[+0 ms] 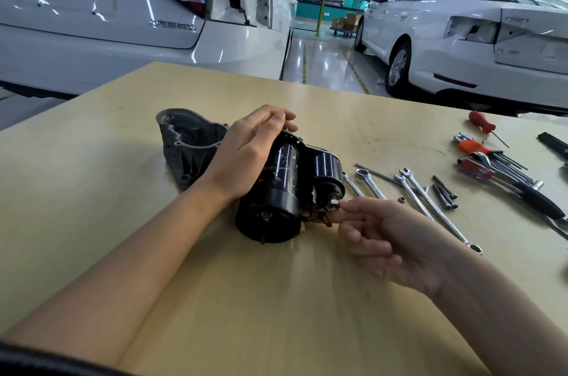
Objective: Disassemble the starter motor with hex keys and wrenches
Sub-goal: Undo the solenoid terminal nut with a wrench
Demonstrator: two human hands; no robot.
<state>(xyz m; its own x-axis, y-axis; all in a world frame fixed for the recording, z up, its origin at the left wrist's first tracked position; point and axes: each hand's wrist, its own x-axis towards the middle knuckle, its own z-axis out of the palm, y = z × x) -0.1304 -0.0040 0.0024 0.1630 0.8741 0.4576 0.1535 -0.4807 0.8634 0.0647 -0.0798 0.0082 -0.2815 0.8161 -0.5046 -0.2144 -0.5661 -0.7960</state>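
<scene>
The starter motor [276, 188] is gripped on the counter [107, 160] by the left hand [246, 151]; its terminal nut [334, 202] is pinched by the right hand [390, 240] fingers [353, 206].

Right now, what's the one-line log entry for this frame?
left hand holds starter motor | right hand fingertips on terminal nut | grey housing off | wrenches on table

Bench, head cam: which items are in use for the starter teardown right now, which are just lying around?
In use: starter motor; terminal nut; left hand steadying the motor; right hand pinching the nut.

Lying about: grey housing; wrenches; hex key set; red screwdriver; long bolts.
</scene>
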